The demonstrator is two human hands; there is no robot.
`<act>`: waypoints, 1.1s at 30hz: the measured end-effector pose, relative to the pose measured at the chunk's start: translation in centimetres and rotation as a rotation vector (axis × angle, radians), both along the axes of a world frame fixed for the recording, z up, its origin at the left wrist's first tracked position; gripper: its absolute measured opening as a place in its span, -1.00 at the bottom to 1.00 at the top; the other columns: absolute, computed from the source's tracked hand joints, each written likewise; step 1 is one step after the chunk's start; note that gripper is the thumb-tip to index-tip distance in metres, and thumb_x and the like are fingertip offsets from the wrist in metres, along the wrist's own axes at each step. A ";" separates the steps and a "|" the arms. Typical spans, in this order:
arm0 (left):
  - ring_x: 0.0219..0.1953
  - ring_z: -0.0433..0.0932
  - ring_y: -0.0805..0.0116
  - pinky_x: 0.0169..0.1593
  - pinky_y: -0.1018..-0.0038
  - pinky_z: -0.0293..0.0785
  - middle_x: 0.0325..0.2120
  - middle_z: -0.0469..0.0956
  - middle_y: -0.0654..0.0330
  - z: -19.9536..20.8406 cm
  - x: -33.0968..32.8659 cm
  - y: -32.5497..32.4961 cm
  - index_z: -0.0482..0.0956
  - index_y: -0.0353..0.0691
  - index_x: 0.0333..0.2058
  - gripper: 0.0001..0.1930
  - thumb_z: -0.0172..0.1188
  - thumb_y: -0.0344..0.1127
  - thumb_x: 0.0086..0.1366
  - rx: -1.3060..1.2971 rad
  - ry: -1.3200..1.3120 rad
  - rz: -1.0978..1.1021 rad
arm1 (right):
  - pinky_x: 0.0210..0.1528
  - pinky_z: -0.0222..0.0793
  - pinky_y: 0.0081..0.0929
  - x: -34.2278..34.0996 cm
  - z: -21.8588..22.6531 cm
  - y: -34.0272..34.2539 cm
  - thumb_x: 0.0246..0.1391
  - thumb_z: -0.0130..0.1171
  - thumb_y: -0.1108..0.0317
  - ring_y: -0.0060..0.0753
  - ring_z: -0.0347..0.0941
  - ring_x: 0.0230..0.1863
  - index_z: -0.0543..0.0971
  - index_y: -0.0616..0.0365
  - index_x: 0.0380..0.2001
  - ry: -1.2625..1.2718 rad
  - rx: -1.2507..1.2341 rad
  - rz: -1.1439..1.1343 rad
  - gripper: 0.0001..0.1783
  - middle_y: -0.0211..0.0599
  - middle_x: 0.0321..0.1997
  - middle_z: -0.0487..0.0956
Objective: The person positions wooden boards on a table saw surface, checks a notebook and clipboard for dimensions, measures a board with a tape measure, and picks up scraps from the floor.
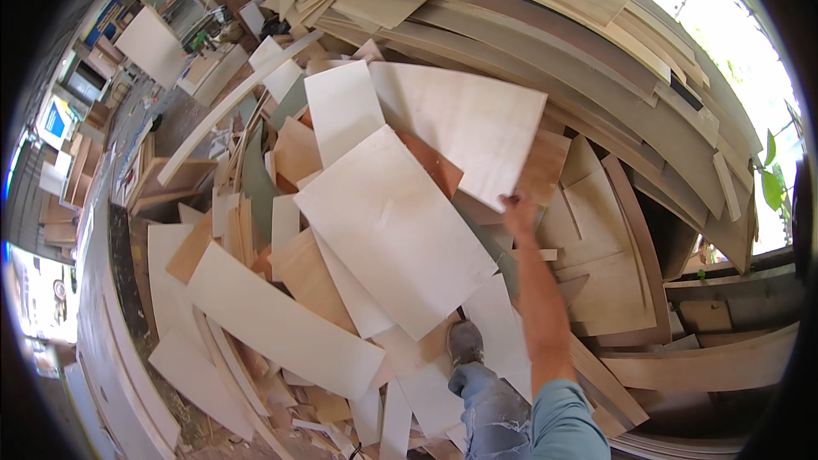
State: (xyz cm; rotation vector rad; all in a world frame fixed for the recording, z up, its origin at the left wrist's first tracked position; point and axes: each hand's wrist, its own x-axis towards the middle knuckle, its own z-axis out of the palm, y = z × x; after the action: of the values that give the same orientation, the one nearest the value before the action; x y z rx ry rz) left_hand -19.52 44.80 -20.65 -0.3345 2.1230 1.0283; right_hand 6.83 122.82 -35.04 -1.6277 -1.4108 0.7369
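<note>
My right hand [518, 211] reaches forward, its fingers closed on the near corner of a large pale plywood panel [464, 115]. That panel lies tilted on a heap of offcuts, its far edge against the stacked boards. Nearer to me, a rectangular plywood sheet [396, 230] rests on top of the heap, left of my forearm. A smaller pale piece [345, 106] overlaps the panel's left end. Between them shows a reddish-brown board [433, 166]. My left hand is out of view.
Long stacked boards [579, 43] run along the far right side. A long pale strip [285, 319] lies across the heap at left. My shoe [464, 343] stands among loose offcuts. A large upright panel [152, 43] and a workshop floor [183, 123] are at far left.
</note>
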 end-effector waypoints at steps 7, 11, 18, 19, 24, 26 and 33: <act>-0.67 0.26 0.48 -0.58 0.45 0.24 -0.67 0.34 0.30 -1.6 1.7 -13.7 0.36 -0.16 -0.52 -0.78 0.20 -0.30 0.25 -0.158 0.071 0.078 | -0.50 0.25 -0.49 13.8 9.9 -2.3 -0.07 0.34 0.41 -0.56 0.33 -0.56 0.58 0.28 -0.42 0.081 -0.034 -0.019 -0.81 -0.45 -0.55 0.47; -0.67 0.25 0.47 -0.59 0.44 0.20 -0.67 0.33 0.29 0.7 1.0 -15.2 0.35 -0.18 -0.51 -0.79 0.16 -0.33 0.27 -0.168 0.052 -0.035 | -0.47 0.17 -0.58 20.5 16.8 -8.2 -0.06 0.37 0.43 -0.65 0.27 -0.52 0.58 0.25 -0.41 0.218 0.114 -0.087 -0.83 -0.54 -0.52 0.45; -0.66 0.30 0.46 -0.57 0.40 0.27 -0.66 0.38 0.21 2.7 -1.7 -17.8 0.36 -0.18 -0.41 -0.82 0.19 -0.29 0.28 0.128 0.167 -0.087 | -0.49 0.02 -0.71 24.9 36.0 -22.6 0.09 0.24 0.31 -0.79 0.14 -0.52 0.57 0.14 -0.44 0.187 0.251 -0.226 -0.86 -0.68 -0.55 0.33; -0.64 0.32 0.45 -0.57 0.41 0.28 -0.63 0.39 0.21 2.7 -2.5 -18.0 0.38 -0.19 -0.38 -0.83 0.19 -0.30 0.24 0.102 0.142 -0.082 | -0.48 0.07 -0.66 25.4 39.3 -24.3 0.09 0.24 0.30 -0.75 0.18 -0.51 0.56 0.17 -0.44 0.152 0.339 -0.240 -0.84 -0.62 -0.54 0.37; -0.56 0.41 0.40 -0.54 0.44 0.36 -0.50 0.44 0.23 3.8 -4.0 -19.2 0.44 -0.26 -0.22 -0.71 0.24 -0.35 0.08 0.090 0.027 -0.034 | -0.50 0.21 -0.48 25.2 47.5 -33.7 0.09 0.19 0.24 -0.59 0.29 -0.49 0.55 0.22 -0.43 -0.105 0.326 -0.189 -0.76 -0.43 -0.51 0.47; -0.57 0.42 0.39 -0.55 0.45 0.37 -0.48 0.44 0.23 4.0 -3.7 -18.7 0.43 -0.29 -0.17 -0.64 0.24 -0.35 0.04 0.142 0.110 -0.029 | -0.54 0.28 -0.53 21.5 47.5 -38.2 0.05 0.22 0.26 -0.60 0.30 -0.55 0.55 0.21 -0.47 -0.090 0.245 -0.101 -0.78 -0.41 -0.57 0.47; -0.44 0.45 0.36 -0.40 0.43 0.41 -0.47 0.47 0.15 6.6 -2.8 -18.6 0.49 -0.37 -0.20 -0.60 0.33 -0.33 -0.02 0.264 0.304 0.005 | -0.49 0.44 -0.62 10.5 50.1 -55.4 -0.02 0.23 0.41 -0.65 0.37 -0.53 0.50 0.26 -0.47 0.299 0.199 -0.251 -0.85 -0.40 -0.52 0.46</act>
State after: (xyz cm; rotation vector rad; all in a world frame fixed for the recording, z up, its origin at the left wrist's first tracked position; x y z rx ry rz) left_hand -22.30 26.17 -14.09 -0.0568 2.2119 1.4179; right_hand 17.33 67.42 15.03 -1.4383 -1.0124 0.6404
